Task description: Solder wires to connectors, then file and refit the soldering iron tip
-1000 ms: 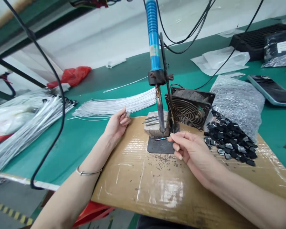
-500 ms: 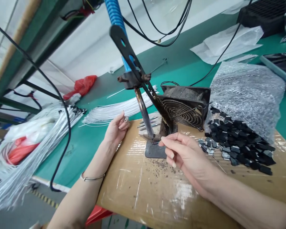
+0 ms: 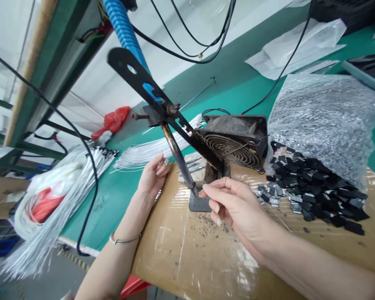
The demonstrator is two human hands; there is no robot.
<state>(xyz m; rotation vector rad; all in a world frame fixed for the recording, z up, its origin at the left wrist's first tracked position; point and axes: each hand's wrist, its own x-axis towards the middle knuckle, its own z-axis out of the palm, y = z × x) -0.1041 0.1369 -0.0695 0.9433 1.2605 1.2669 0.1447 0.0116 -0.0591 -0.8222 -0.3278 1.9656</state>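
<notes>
A soldering iron (image 3: 177,156) with a blue coiled sleeve (image 3: 126,35) is clamped to a black slotted bracket (image 3: 137,77), its tip pointing down over a small dark base plate (image 3: 200,204). My right hand (image 3: 228,200) is pinched beside the tip and holds a thin wire, whose tail shows past the wrist. My left hand (image 3: 156,173) is closed left of the iron, fingers curled around something small that I cannot make out. Thin metal pieces (image 3: 192,166) lie on a block behind the iron.
A dusty fan (image 3: 234,141) stands behind the bracket. Black and silver connector pieces (image 3: 315,187) are heaped at right, beside bubble wrap (image 3: 325,121). White wires (image 3: 153,150) lie on the green bench; another bundle (image 3: 56,221) hangs at left. A black cable (image 3: 92,166) loops down at left.
The view has shifted, and the iron and bracket now appear farther left and more tilted. My right hand stays pinched near the tip; my left hand stays closed.
</notes>
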